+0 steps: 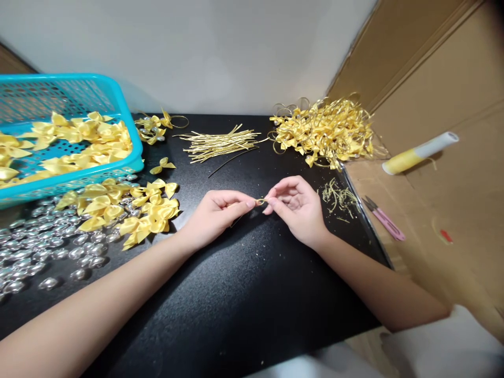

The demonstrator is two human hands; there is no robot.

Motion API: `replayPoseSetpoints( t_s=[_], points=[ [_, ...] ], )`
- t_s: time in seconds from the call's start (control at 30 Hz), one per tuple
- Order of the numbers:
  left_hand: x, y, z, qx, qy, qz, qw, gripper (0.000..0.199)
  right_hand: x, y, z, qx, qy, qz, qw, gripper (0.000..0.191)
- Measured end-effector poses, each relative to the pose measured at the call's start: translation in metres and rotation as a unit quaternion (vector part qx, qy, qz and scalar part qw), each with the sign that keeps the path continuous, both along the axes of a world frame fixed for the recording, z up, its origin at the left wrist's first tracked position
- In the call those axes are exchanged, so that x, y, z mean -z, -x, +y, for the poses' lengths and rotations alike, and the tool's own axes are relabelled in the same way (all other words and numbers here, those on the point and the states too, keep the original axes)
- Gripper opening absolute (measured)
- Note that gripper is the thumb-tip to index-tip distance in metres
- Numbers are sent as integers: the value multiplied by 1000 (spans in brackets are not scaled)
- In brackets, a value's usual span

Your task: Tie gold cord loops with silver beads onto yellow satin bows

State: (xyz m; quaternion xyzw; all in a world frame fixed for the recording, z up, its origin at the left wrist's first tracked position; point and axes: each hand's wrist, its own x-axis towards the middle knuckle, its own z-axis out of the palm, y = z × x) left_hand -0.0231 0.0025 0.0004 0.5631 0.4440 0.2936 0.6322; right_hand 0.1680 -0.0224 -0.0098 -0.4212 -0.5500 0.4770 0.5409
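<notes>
gold cord (pixel 260 201) pinched at thumb by left hand (pixel 218 212) and right hand (pixel 302 211); best gripped close, pulled gently, evenly.

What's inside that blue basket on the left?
The blue basket holds yellow bows, with part of its perforated floor showing between them. Whatever lies beneath the bows is covered, and the basket's left end runs out of the picture.

Basket (pixel 136 149): far left, bows (pixel 88 153) inside. Beads (pixel 51 241): left, nearer. Strips (pixel 222 143): far middle. Bow pile (pixel 326 131): far right. Cord (pixel 260 200): middle, nearer.
</notes>
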Motion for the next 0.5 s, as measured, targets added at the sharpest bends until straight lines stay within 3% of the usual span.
replayPoseSetpoints(
  t_s=[0.13, 0.3, 0.5],
  points=[
    [-2, -1, -1, 6, 0, -6, 1000, 29, 1, -3, 0, -18, -23, -18, 999, 23],
    [-5, -3, -1, 11, -26, -7, 1000, 23, 3, -1, -2, -52, -62, -68, 994, 42],
    [-5, -4, -2, 38, -34, -8, 999, 24, 2, 4, -4, -44, -38, -25, 998, 32]
  ],
)
